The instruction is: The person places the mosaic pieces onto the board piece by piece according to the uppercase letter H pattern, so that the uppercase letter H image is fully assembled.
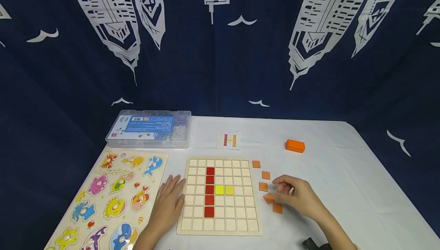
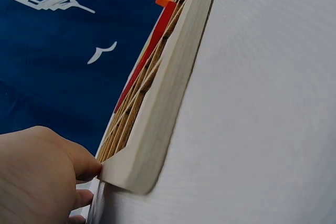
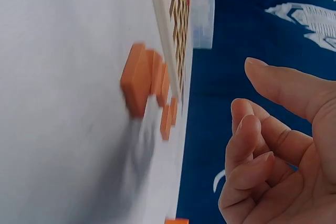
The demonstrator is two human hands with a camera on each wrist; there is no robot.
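A wooden grid board lies on the white table, with a column of several red square tiles and two yellow tiles in its cells. My left hand rests beside the board, fingers fairly straight. In the left wrist view its thumb touches the board's corner. Several loose orange tiles lie along the board's right side. Over the nearest of them hovers my right hand, holding nothing. The right wrist view shows its thumb apart from the loosely bent fingers.
A small pattern card lies behind the board. To its left stands a clear plastic case, and a sea-animal puzzle board lies in front of that. An orange block sits at the back right. Something black lies at the front edge.
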